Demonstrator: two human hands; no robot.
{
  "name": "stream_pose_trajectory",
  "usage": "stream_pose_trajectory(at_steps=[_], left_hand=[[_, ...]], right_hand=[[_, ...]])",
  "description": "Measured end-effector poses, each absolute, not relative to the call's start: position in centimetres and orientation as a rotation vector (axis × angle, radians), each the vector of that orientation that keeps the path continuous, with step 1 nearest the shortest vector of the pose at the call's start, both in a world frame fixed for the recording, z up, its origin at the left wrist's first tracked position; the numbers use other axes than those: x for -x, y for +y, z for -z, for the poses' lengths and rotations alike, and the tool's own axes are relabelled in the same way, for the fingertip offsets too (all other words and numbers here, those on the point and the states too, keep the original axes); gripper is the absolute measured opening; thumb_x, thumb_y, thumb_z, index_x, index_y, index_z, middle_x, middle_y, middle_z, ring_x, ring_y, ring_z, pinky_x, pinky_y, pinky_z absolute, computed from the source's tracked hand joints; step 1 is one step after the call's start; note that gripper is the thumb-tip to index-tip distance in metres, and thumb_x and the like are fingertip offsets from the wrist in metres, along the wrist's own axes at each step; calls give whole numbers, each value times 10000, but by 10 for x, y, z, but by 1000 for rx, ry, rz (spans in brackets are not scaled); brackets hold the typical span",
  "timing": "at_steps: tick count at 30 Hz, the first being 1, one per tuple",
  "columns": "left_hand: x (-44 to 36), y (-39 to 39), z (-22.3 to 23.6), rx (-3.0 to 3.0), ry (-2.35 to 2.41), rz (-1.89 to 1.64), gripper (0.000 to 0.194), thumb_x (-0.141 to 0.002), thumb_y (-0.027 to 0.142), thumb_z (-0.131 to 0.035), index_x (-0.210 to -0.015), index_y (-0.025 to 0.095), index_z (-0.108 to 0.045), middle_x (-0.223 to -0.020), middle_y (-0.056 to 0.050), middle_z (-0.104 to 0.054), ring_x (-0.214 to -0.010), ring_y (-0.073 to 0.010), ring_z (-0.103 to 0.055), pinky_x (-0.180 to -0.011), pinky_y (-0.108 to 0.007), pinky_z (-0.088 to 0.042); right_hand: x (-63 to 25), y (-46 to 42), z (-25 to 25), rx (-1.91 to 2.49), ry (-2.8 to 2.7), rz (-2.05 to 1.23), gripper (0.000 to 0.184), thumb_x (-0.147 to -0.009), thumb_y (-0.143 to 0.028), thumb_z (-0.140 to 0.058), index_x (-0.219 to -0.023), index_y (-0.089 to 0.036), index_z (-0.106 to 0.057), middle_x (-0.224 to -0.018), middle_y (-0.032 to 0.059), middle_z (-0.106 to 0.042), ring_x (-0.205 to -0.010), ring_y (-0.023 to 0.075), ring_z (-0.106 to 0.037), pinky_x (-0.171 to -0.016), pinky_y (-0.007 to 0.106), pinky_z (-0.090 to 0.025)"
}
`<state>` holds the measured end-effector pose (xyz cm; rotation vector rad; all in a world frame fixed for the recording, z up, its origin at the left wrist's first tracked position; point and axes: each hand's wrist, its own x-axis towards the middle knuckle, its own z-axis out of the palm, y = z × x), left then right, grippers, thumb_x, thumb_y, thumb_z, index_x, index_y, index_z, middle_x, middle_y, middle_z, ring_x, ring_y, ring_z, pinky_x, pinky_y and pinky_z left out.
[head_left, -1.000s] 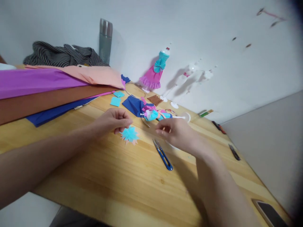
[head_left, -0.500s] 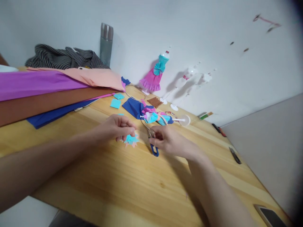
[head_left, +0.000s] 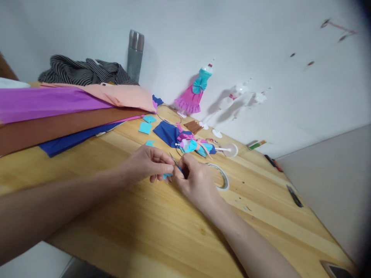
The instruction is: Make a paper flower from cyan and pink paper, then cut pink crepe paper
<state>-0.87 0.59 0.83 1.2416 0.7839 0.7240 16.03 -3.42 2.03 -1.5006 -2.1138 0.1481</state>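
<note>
In the head view my left hand point(head_left: 155, 164) has its thumb and index finger pinched together; what they hold, if anything, is too small to make out. Just under those fingertips shows a bit of turquoise paper point(head_left: 167, 175). Whether it is held or lies on the table I cannot tell. My right hand point(head_left: 195, 179) is closed around small blue-handled scissors point(head_left: 179, 168), whose blades point up and left beside the left fingertips. Beyond the hands lies a doll-sized dress form point(head_left: 189, 146) in turquoise and pink paper, on its side.
Paper sheets point(head_left: 55, 104) are stacked at the left, near turquoise squares point(head_left: 145, 128). A roll of tape point(head_left: 225, 181) lies right of my hand. Along the wall stand a flask point(head_left: 135, 56) and a dressed form point(head_left: 197, 88). A utility knife point(head_left: 295, 196) rests at the right.
My right hand has moved left against the left hand, and the scissors have turned in its grip. The tape roll has come into sight. The view has shifted slightly.
</note>
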Motion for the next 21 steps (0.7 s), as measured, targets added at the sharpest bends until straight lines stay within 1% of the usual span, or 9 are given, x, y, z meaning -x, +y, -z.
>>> stream_pose_trajectory(at_steps=[2, 5, 8, 11, 13, 17, 19, 21], left_hand=[[9, 4, -8, -1206, 767, -716, 191, -631, 272, -717, -751, 130, -676, -494, 18, -593, -457, -98, -519, -387, -177, -373], [10, 3, -10, -1131, 762, -703, 201, -680, 318, -704, -653, 123, -663, -482, 4, -582, -427, -76, -481, -396, -177, -349], [11, 2, -12, -1059, 757, -703, 236, -714, 319, -687, -600, 115, -647, -466, 0, -573, -410, -65, -468, -414, -179, -351], [11, 2, -14, -1034, 758, -706, 181, -711, 256, -671, -597, 117, -646, -469, 2, -579, -411, -66, -475, -418, -179, -359], [11, 2, -14, -1029, 774, -694, 165, -692, 244, -670, -591, 117, -642, -461, -2, -580, -404, -70, -479, -414, -179, -363], [11, 3, -16, -1035, 803, -685, 146, -658, 237, -677, -588, 115, -639, -446, -3, -574, -398, -72, -486, -412, -174, -370], [11, 4, -17, -1041, 795, -699, 152, -654, 242, -683, -587, 115, -633, -456, 0, -576, -409, -71, -496, -417, -171, -380], [11, 5, -18, -1049, 800, -721, 153, -649, 241, -679, -579, 118, -621, -456, 6, -572, -406, -71, -494, -409, -169, -377]], right_hand=[[-161, -35, -18, 1491, -2150, 3, 112, -801, -202, -503, -710, -217, -439, -570, -17, -509, -466, 117, -412, -471, 243, -273], [-162, -35, -16, 1449, -2188, 120, 123, -829, -237, -506, -722, -216, -449, -602, 5, -543, -488, 130, -430, -483, 250, -288], [-163, -35, -16, 1402, -2208, 141, 148, -847, -248, -504, -718, -218, -438, -612, 7, -550, -499, 126, -437, -493, 245, -312], [-162, -35, -16, 1389, -2209, 142, 159, -859, -251, -499, -720, -219, -429, -610, 8, -545, -499, 126, -441, -489, 247, -313], [-162, -36, -16, 1385, -2203, 132, 166, -862, -256, -500, -719, -219, -424, -606, 6, -538, -496, 126, -440, -488, 249, -313], [-160, -37, -19, 1390, -2160, 40, 176, -838, -238, -520, -704, -223, -407, -595, -9, -516, -487, 116, -419, -484, 248, -307], [-159, -37, -20, 1411, -2105, -113, 193, -826, -235, -536, -688, -224, -402, -567, -27, -492, -474, 107, -400, -475, 244, -300], [-159, -36, -21, 1422, -2012, -359, 221, -829, -262, -549, -673, -225, -397, -533, -42, -472, -464, 100, -399, -463, 235, -301]])
